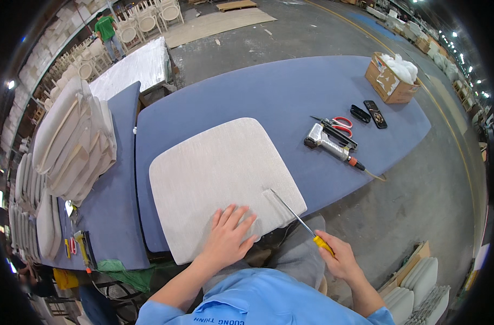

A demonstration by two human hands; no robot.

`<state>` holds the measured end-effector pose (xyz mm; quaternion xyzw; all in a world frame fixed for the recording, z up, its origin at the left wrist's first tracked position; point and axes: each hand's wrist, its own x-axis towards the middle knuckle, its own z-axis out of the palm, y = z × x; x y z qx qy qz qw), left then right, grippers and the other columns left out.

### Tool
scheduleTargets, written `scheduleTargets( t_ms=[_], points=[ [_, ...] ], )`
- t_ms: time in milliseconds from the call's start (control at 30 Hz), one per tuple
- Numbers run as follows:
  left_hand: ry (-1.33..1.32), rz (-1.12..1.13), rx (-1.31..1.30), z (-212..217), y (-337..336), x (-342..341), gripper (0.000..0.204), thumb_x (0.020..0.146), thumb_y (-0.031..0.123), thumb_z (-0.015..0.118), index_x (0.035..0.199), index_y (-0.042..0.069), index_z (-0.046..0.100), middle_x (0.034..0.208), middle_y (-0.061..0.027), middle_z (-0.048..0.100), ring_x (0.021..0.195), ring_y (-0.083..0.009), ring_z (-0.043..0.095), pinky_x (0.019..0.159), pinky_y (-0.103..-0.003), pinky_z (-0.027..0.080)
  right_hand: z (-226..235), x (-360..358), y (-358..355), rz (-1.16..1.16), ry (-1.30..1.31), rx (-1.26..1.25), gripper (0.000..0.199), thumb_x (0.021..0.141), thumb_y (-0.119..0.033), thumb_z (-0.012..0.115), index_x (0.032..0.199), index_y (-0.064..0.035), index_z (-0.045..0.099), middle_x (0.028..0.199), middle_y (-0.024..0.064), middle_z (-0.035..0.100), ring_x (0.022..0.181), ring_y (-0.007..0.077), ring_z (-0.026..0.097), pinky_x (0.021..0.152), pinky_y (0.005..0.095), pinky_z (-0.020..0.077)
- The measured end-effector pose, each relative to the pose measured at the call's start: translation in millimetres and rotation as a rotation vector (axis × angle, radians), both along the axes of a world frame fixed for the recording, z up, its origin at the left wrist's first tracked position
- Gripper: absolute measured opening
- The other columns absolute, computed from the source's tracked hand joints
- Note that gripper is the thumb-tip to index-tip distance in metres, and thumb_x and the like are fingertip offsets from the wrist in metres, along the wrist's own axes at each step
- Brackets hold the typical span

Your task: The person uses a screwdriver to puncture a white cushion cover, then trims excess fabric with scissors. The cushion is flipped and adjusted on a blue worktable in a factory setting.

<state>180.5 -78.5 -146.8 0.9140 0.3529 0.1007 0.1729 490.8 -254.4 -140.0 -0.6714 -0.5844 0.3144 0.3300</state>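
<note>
A light grey upholstered seat cushion (pixel 214 162) lies on the blue-covered table (pixel 268 81) right before me, its near edge by my lap. My left hand (pixel 229 237) rests flat on the cushion's near part, fingers spread. In my right hand (pixel 338 253) is a screwdriver (pixel 295 215) with a yellow handle and a long thin metal shaft. Its tip touches or sits just over the fabric near the cushion's right side, beside a small crease; whether it pierces the cloth I cannot tell.
Right of the cushion lie a staple gun (pixel 328 143) with an air hose, red-handled scissors (pixel 341 125), a black case (pixel 360 114) and a phone (pixel 375 114). A cardboard box (pixel 390 81) holds white stuffing. Stacked cushions (pixel 76 141) stand left. Another person (pixel 107 35) is far left.
</note>
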Motion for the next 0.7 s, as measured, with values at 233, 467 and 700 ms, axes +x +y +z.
scheduleTargets(
  t_ms=[233, 467, 700],
  points=[
    [-0.081, 0.177, 0.167, -32, 30, 62, 0.054, 0.099, 0.041, 0.067, 0.144, 0.011, 0.064, 0.16, -0.0145, 0.049, 0.155, -0.0429, 0.033, 0.126, -0.065, 0.018, 17, 1, 15, -0.035, -0.174, -0.096, 0.049, 0.094, -0.014, 0.072, 0.142, -0.0138, 0.064, 0.097, 0.0148, 0.066, 0.086, 0.0343, 0.066, 0.078, 0.0429, 0.0533],
    [-0.13, 0.164, 0.152, -42, 30, 58, 0.047, 0.1, 0.041, 0.067, 0.135, 0.01, 0.071, 0.159, -0.0141, 0.049, 0.156, -0.0412, 0.032, 0.127, -0.065, 0.014, 32, 4, 21, -0.035, -0.241, -0.144, 0.047, 0.093, -0.014, 0.073, 0.139, -0.0141, 0.065, 0.098, 0.0148, 0.068, 0.086, 0.0353, 0.069, 0.078, 0.0437, 0.0556],
    [-0.142, 0.162, 0.128, -40, 31, 55, 0.044, 0.101, 0.039, 0.066, 0.134, 0.01, 0.071, 0.158, -0.014, 0.049, 0.157, -0.0402, 0.029, 0.128, -0.064, 0.013, 64, 6, 42, 0.047, -0.42, -0.206, 0.046, 0.092, -0.012, 0.071, 0.138, -0.0161, 0.066, 0.103, 0.0108, 0.072, 0.086, 0.0324, 0.072, 0.075, 0.0418, 0.0577]
  ],
)
